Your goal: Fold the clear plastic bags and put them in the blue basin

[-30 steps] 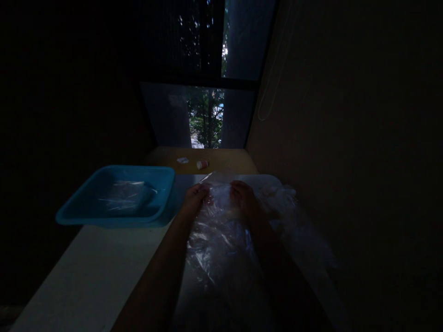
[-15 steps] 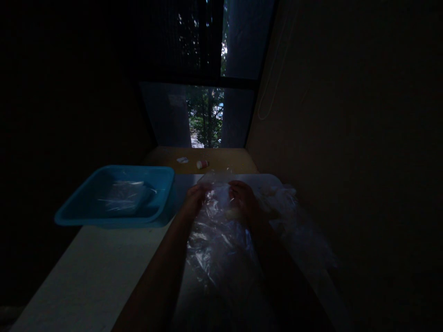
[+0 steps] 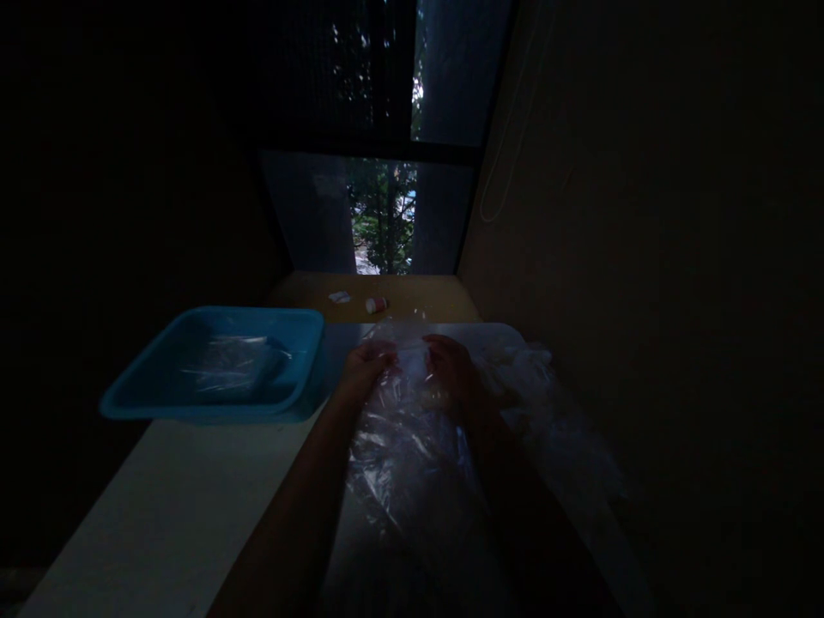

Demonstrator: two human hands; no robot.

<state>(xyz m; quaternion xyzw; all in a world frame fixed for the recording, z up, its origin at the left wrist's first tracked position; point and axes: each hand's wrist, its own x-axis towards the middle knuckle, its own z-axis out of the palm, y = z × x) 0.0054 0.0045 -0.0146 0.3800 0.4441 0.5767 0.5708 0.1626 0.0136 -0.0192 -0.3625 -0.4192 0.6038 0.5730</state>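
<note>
A clear plastic bag lies along the white table between my forearms, creased and shiny. At its far end my left hand grips the film from the left, thumb and fingers closed on it. My right hand grips the same plastic from the right, its fingers curled inward. Something pale shows dimly between the hands; its kind is too dark to make out. Left of my left hand stands a blue plastic basin, holding a clear-wrapped packet.
More crumpled clear plastic is heaped along the table's right side, near the wall. Beyond the white table, a wooden sill bears a small red-and-white container on its side and a white scrap. A cord loop hangs at right.
My left hand has shifted slightly, its thumb now further over the plastic toward the right. The film between the hands has moved a little. Basin and packet stay put.
</note>
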